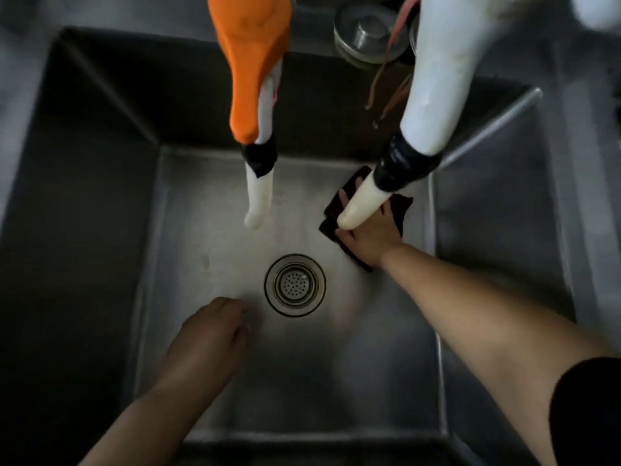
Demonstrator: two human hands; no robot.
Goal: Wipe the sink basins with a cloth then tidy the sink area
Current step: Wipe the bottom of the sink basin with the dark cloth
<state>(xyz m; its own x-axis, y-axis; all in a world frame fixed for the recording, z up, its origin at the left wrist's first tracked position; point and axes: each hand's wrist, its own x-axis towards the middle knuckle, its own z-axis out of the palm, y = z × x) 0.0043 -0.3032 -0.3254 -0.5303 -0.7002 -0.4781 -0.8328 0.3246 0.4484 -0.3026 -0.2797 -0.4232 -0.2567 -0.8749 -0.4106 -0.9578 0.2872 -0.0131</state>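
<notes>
I look straight down into a deep steel sink basin (208, 250) with a round drain strainer (295, 285) in its floor. My right hand (368, 240) presses flat on a dark cloth (400, 210) at the basin's far right corner, partly hidden by a white tap hose. My left hand (215, 327) hovers low near the drain's left side, fingers curled and holding nothing that I can see.
Two white tap hoses hang over the basin: one with an orange cover (252, 72) at centre, one (437, 79) at right with black tape. A round metal lid (369, 31) and some thin cords (386, 92) sit on the back ledge. A steel wall (490, 237) bounds the right.
</notes>
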